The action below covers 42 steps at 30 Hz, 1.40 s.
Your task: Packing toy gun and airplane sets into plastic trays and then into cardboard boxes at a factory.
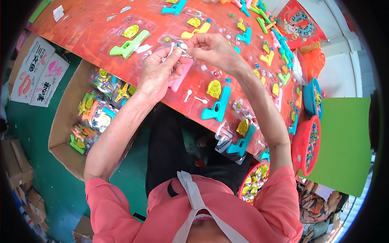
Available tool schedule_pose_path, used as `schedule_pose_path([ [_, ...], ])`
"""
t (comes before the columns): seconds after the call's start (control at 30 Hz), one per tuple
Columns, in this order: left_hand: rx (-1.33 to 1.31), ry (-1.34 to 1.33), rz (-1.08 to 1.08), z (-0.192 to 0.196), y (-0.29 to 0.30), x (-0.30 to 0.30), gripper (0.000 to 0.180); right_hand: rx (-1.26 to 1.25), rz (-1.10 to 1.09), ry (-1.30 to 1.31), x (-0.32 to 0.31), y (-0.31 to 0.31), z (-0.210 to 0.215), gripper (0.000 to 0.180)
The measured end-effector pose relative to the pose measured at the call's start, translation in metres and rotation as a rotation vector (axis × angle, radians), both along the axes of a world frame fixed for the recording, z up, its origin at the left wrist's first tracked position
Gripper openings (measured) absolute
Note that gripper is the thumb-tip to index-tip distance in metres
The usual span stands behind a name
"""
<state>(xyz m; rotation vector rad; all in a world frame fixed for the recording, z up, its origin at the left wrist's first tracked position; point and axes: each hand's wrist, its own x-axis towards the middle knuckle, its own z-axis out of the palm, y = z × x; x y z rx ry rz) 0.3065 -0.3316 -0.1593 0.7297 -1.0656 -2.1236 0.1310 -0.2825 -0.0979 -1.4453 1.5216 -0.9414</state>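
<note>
Your left hand (157, 73) is pinching white spoons (184, 46) | right hand (216, 50) adjoining, grip unclear | pink toy pistol (182, 75) lying beneath

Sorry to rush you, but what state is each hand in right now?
Left hand: closed, pinching a small white spoon-shaped piece.
Right hand: partly curled at another white piece; whether it grips cannot be told.
</note>
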Motion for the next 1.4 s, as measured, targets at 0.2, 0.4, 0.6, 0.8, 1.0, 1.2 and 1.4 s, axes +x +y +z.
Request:
schedule_pose_path([
  [0.2, 0.041, 0.042, 0.059, 0.002, -0.021, 0.022, 0.012, -0.070, -0.039, 0.125, -0.009, -0.037, -0.009, 0.015],
  [0.4, 0.109, 0.024, 0.085, 0.002, -0.019, 0.030, 0.014, -0.357, -0.204, 0.644, -0.033, -0.089, -0.043, 0.018],
  [0.6, 0.051, 0.027, 0.098, -0.003, -0.024, 0.047, 0.015, -0.263, -0.029, 0.655, -0.007, -0.044, -0.016, 0.020],
  [0.8, 0.035, 0.077, 0.067, -0.005, -0.013, 0.052, 0.016, -0.246, 0.210, 0.535, 0.009, 0.052, -0.009, 0.007],
  [1.0, 0.053, 0.054, 0.049, 0.000, 0.007, 0.054, 0.015, -0.320, 0.297, 0.597, 0.017, 0.072, -0.024, 0.010],
  [1.2, 0.062, 0.033, 0.053, -0.005, 0.019, 0.058, 0.013, -0.361, 0.389, 0.734, 0.015, 0.072, -0.027, 0.013],
  [1.4, 0.079, 0.049, 0.026, -0.009, 0.028, 0.062, 0.013, -0.420, 0.383, 0.763, 0.009, 0.074, -0.018, 0.018],
])
